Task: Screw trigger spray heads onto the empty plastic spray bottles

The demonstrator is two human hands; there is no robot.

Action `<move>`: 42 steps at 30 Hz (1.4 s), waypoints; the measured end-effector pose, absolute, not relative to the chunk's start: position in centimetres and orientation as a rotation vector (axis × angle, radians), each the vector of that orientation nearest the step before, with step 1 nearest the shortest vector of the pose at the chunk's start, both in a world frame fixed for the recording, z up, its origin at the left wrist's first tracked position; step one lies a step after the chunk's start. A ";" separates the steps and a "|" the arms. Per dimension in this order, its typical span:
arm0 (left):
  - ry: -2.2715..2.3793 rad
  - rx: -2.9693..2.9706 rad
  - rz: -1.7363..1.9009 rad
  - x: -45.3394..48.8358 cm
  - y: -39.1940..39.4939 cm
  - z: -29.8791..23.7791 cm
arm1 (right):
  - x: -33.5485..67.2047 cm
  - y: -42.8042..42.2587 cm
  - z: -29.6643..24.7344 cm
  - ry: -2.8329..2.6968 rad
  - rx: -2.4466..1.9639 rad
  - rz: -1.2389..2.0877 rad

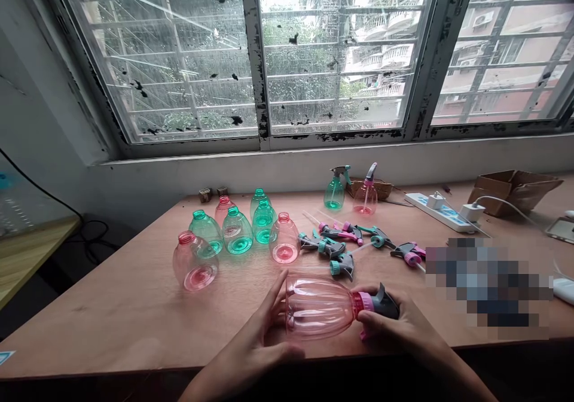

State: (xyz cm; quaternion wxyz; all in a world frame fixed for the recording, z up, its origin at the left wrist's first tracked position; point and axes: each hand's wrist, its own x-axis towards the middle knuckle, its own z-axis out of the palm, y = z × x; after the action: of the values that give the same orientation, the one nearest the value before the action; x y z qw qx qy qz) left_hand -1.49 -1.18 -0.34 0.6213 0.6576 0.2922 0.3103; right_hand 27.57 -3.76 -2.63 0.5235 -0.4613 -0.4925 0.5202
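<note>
1. Your clear red, ribbed plastic bottle [319,306] lies on its side between your two hands — just inside the table's front edge, its base toward your left and its neck toward your right.
2. Your left hand [262,330] cups the base end, thumb on the near side and index finger on the far side.
3. Your right hand [401,321] grasps the dark grey spray head with a pink collar [383,303], and that collar meets the bottle's neck; you cannot tell from here how tightly it sits.
4. Beyond your left hand, toward the left edge of the brown wooden table [112,312], stand seven open-necked, rounded clear plastic bottles [196,264] — three red, four green.
5. Behind your bottle lie several loose grey spray heads with teal or pink parts [343,265].
6. Near the far edge stand a clear green spray bottle [334,195] and a clear pink spray bottle [365,198], both with heads on.
</note>
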 end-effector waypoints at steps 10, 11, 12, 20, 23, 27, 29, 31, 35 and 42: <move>0.679 1.543 0.658 -1.9 -0.8 -0.3 | 27.7 -3.7 -2.6 -1.192 -1.119 1.244; 0.667 1.549 0.660 -1.8 -0.8 -0.3 | 27.7 -3.7 -2.6 -1.196 -1.121 1.244; 0.661 1.552 0.664 -1.8 -0.8 -0.2 | 27.8 -3.7 -2.6 -1.199 -1.118 1.248; 0.639 1.453 0.673 -1.0 -1.1 0.9 | 28.2 -3.5 -3.1 -1.186 -1.090 1.341; 0.683 1.480 0.707 -0.8 -1.1 1.3 | 28.2 -3.4 -3.3 -1.163 -1.080 1.361; 0.772 1.503 0.726 -0.8 -0.7 0.9 | 28.2 -3.4 -3.5 -1.140 -1.052 1.377; 0.837 1.521 0.724 -0.8 -0.5 0.6 | 28.3 -3.5 -3.5 -1.152 -1.040 1.390; 0.865 1.524 0.723 -0.9 -0.4 0.5 | 28.4 -3.5 -3.5 -1.168 -1.038 1.396; 0.762 1.488 0.708 -1.1 -0.8 0.6 | 28.4 -3.6 -3.3 -1.177 -1.071 1.354; 0.663 1.478 0.680 -1.5 -1.1 -0.2 | 28.1 -3.5 -3.1 -1.163 -1.098 1.283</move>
State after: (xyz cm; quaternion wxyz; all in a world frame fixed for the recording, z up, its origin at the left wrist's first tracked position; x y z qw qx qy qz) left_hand -1.49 -1.08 -0.22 0.6384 0.6475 0.2906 0.2979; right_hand 28.12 -3.48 -3.08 0.5191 -0.4577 -0.4848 0.5348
